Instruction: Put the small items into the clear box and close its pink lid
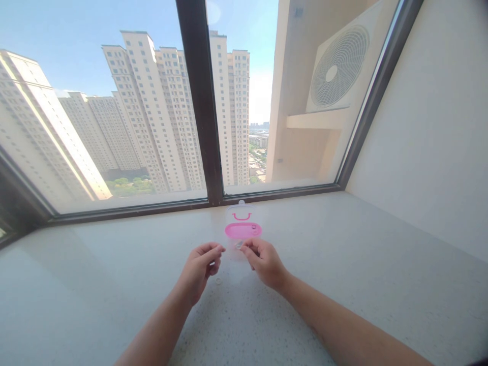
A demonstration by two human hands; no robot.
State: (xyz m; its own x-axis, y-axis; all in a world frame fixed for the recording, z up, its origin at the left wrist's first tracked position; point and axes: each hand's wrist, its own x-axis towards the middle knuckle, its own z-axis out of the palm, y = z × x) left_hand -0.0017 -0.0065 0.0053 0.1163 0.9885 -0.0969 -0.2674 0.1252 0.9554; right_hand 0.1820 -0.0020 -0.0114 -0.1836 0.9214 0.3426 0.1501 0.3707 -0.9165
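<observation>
At lower centre frame, just below the pink case, our right hand pinched what seemed a small ring by its edge, leaving the rest exposed; whether our left hand gripped anything, we couldn't tell.

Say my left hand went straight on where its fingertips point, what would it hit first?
Probably the small pale object pinched in your right hand, just across from your left hand, though depth is hard to judge.

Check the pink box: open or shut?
Open: the pink box shows its inside, and its clear lid is beyond it, off its top.
</observation>
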